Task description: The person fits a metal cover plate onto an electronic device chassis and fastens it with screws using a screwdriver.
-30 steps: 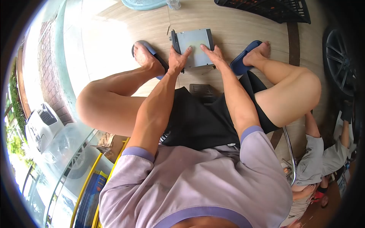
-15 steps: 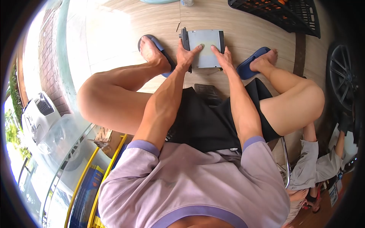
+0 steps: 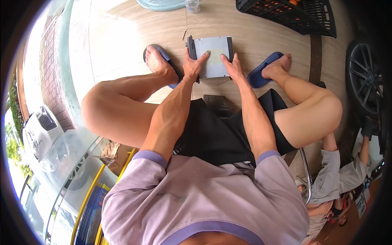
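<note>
Between my feet, over the tiled floor, is a car stereo, a flat silver metal box with a black front panel and a small knob on its left side. My left hand grips its left edge by the black panel, thumb on the top face. On the opposite edge, my right hand holds the black strip side, its thumb also pressed on top. A pale yellowish patch shows between the thumbs. Both hands' other fingers are mostly hidden along the sides and underneath.
A black plastic crate with orange items stands at upper right. Beyond the stereo are a clear bottle, a pale blue round object and a thin dark stick. A wheel and another person are at right.
The view has shifted a little, so the stereo and surroundings appear slightly lower and further left. Both hands keep their hold, with the thumbs in nearly the same places.
</note>
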`<act>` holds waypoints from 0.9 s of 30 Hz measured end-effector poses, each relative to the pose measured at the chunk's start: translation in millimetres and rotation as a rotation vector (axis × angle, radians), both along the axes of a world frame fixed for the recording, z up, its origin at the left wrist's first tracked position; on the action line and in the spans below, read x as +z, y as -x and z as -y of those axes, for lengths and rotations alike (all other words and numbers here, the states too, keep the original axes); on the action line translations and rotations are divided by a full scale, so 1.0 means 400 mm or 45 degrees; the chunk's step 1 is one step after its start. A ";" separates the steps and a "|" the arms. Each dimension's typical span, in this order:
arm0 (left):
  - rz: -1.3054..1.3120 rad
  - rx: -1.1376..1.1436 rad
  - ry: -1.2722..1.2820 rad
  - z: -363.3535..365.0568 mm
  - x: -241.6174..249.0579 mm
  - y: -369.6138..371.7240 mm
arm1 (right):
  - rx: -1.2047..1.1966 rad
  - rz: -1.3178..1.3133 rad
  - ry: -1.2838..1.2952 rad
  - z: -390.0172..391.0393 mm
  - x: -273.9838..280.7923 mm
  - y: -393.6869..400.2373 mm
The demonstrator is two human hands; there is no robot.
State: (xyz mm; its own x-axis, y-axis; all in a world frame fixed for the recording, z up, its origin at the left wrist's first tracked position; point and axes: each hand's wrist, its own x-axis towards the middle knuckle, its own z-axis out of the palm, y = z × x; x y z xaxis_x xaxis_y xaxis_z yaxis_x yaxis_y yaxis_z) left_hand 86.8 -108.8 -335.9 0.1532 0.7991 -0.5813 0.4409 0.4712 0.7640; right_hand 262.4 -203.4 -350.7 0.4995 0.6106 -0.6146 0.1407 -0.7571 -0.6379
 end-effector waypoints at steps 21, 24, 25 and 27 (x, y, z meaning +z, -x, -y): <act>-0.090 -0.048 0.002 -0.009 0.007 0.001 | -0.069 -0.137 -0.072 -0.006 0.006 0.011; -0.103 -0.054 0.053 -0.011 0.024 -0.002 | -0.110 -0.173 -0.066 -0.008 0.038 0.012; -0.099 -0.051 0.043 -0.007 0.024 -0.003 | -0.127 -0.178 -0.071 -0.009 0.044 0.016; -0.093 -0.046 0.014 -0.010 0.021 -0.006 | -0.156 -0.112 -0.064 0.005 -0.011 0.022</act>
State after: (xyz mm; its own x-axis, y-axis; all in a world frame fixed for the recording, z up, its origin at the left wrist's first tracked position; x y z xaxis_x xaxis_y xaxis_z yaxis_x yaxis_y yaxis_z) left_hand 89.0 -105.0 -327.4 0.1387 0.7871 -0.6010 0.5121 0.4624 0.7238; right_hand 253.5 -205.3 -355.0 0.5176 0.5797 -0.6294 -0.0091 -0.7318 -0.6815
